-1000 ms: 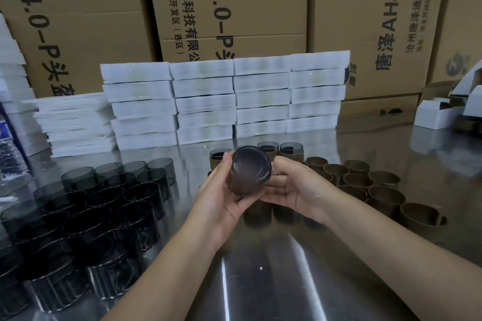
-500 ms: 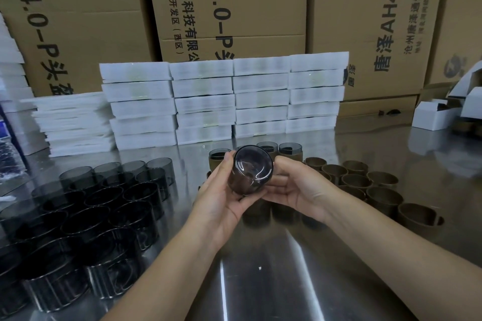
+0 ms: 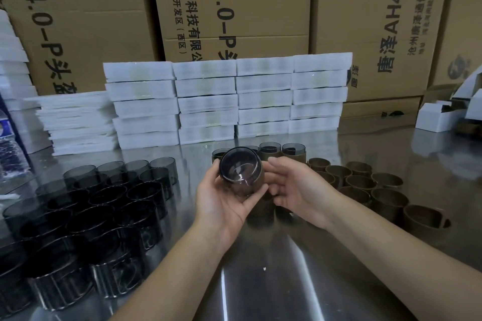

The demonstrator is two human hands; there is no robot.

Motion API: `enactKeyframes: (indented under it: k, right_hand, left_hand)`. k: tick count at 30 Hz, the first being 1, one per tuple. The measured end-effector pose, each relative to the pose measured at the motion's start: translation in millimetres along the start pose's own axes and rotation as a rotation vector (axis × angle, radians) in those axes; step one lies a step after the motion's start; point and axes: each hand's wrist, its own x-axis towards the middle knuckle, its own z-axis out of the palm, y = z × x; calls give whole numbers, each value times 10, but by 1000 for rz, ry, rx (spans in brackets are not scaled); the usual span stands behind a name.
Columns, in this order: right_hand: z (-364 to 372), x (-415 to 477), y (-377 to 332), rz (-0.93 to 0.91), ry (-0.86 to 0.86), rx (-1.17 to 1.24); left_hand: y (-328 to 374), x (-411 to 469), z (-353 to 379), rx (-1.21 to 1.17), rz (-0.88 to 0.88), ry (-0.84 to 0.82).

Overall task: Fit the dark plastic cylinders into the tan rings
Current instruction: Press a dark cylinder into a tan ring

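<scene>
Behind everything stand the brown cartons [image 3: 234, 8], and in front of them the steel table [image 3: 260, 281] carries a wall of flat white boxes [image 3: 206, 101].

On our left sits the batch of dark cylinders [image 3: 104, 203], packed wall to wall and upright. On our right the tan rings [image 3: 365, 185] stand loosely grouped. A few fitted pieces [image 3: 292, 152] stand just beyond the hands.

Our left hand [image 3: 221, 200] is wrapped around 1 held cylinder [image 3: 240, 172], thumb curled over its near side and fingers behind, lifted off the table and tipped so the open mouth faces us. Our right hand [image 3: 297, 190] waits just beside it, fingers relaxed and spread. We cannot tell whether its fingertips touch the wall. The lower body of the held piece looks brownish, so a ring may already be on it, but we cannot be sure.

We judge the cylinder light, thin-walled and stiff, with a glossy skin that will slip under a loose pinch. Squeezing the open rim would likely flex it out of round and jam the fit, so we would grip around the outer wall near the closed end and press squarely along the axis. The rings look like matte card, easier to grip, and probably dent if crushed.
</scene>
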Motion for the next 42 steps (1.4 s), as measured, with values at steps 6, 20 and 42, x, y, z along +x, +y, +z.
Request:
enactKeyframes:
  k: [6,20,42]
  right_hand:
    - [-64,-55,-67,81,-194,123]
    - [-289,360,-114,-403,442,-350]
    - [-69,1029,85,-311,307,-1416]
  left_hand:
    - [-19,-2,23,57,20,27]
    - [-88,9,24,420,-43,304]
    - [-116,76,39,399,-81,284]
